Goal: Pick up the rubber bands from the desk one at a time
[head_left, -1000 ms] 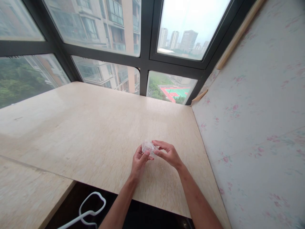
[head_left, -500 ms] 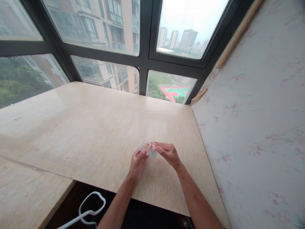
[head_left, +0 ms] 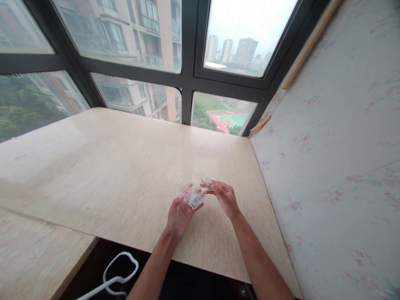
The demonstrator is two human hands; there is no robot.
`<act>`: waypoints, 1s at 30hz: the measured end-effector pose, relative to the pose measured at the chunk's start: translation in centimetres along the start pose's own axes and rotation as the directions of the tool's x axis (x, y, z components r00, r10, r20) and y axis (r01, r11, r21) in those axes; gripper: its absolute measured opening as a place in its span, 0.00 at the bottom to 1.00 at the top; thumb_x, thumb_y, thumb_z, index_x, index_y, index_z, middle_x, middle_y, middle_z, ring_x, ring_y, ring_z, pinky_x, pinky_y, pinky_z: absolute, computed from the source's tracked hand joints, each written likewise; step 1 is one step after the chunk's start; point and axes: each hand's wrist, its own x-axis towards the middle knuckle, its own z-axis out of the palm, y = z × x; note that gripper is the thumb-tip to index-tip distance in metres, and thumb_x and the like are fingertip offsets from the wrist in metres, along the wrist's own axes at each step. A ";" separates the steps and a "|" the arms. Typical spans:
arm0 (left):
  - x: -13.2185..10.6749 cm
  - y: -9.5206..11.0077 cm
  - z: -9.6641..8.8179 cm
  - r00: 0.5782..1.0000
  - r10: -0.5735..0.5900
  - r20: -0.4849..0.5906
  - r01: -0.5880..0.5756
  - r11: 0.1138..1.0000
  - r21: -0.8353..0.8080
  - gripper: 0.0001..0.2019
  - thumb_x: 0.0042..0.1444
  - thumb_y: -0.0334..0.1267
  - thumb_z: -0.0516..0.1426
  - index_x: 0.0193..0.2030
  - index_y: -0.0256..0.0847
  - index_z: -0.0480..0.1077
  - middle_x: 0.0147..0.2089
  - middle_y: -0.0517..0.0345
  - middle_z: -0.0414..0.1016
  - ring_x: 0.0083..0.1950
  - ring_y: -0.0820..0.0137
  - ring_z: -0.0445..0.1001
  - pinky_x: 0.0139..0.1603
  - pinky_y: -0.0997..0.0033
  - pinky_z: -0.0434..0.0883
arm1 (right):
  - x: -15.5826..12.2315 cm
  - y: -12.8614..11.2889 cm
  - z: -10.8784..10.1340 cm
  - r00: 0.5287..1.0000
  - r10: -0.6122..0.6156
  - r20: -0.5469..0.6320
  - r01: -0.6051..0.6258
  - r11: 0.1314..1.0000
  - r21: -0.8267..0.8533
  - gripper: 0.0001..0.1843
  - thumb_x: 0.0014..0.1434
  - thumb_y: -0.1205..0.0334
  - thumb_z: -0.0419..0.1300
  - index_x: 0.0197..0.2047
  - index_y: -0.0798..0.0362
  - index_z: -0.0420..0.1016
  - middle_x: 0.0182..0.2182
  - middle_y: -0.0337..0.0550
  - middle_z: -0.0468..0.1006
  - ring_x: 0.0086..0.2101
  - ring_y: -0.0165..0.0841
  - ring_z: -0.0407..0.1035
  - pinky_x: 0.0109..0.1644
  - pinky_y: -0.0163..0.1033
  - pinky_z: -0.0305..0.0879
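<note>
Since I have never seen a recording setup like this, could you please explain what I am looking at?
There is no machine here: a person works with bare hands, filmed by a camera worn on the head, looking forward and down. The left hand holds a small clear container with coloured bits inside, too small to name. The right hand pinches a thin clear piece, perhaps a lid. Both are over a pale, marbled countertop. Beyond are dark-framed windows; a flowered wall stands at right. A bent white tube shows at bottom left.
</note>
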 end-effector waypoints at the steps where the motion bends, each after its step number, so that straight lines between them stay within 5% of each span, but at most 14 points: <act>1: 0.0 0.1 0.0 1.000 -0.011 -0.001 0.011 1.000 -0.014 0.27 0.57 0.43 0.54 0.63 0.39 0.60 0.54 0.43 0.73 0.56 0.54 0.71 0.52 0.53 0.68 | 0.1 0.1 0.0 1.000 -0.002 -0.002 0.002 1.000 0.031 0.19 0.57 0.47 0.61 0.45 0.52 0.79 0.44 0.50 0.80 0.45 0.43 0.75 0.46 0.51 0.72; 11: 0.0 0.4 0.1 0.996 -0.063 -0.056 0.056 0.992 -0.114 0.21 0.61 0.46 0.50 0.57 0.39 0.64 0.53 0.42 0.73 0.51 0.52 0.74 0.48 0.51 0.70 | 0.7 1.3 0.1 0.983 0.184 -0.010 -0.175 0.949 0.262 0.19 0.55 0.44 0.62 0.39 0.52 0.74 0.45 0.49 0.79 0.44 0.42 0.75 0.45 0.46 0.71; 18: 0.4 1.2 -1.3 0.997 -0.064 -0.044 0.054 0.981 -0.186 0.22 0.63 0.51 0.48 0.54 0.37 0.66 0.54 0.38 0.72 0.48 0.55 0.76 0.40 0.59 0.72 | 1.3 2.9 -0.6 0.948 0.314 -0.049 -0.271 0.878 0.394 0.17 0.53 0.48 0.65 0.39 0.51 0.73 0.42 0.45 0.80 0.41 0.40 0.76 0.41 0.41 0.71; 22: 0.7 4.7 -3.2 0.994 0.024 -0.108 -0.049 0.973 -0.227 0.19 0.64 0.50 0.47 0.43 0.37 0.70 0.50 0.40 0.74 0.44 0.58 0.76 0.39 0.60 0.73 | 1.5 3.7 -1.1 0.923 0.376 -0.079 -0.303 0.840 0.451 0.17 0.49 0.50 0.68 0.36 0.52 0.73 0.40 0.45 0.81 0.40 0.41 0.77 0.39 0.40 0.71; 25: 1.1 8.9 -4.8 0.967 0.133 -0.218 -0.153 0.985 -0.079 0.18 0.63 0.49 0.48 0.42 0.36 0.70 0.43 0.44 0.76 0.42 0.60 0.76 0.40 0.60 0.73 | 1.5 4.0 -1.3 0.916 0.394 -0.077 -0.314 0.823 0.474 0.17 0.48 0.50 0.68 0.36 0.51 0.73 0.39 0.44 0.81 0.41 0.42 0.76 0.39 0.40 0.71; 30: 2.7 16.1 -8.0 0.805 0.424 -0.416 -0.239 0.872 0.427 0.15 0.55 0.48 0.56 0.40 0.38 0.67 0.34 0.56 0.72 0.33 0.70 0.74 0.33 0.70 0.71 | 1.3 4.1 -1.2 0.926 0.371 -0.067 -0.306 0.844 0.440 0.17 0.48 0.51 0.69 0.36 0.52 0.74 0.40 0.45 0.81 0.42 0.43 0.76 0.40 0.39 0.70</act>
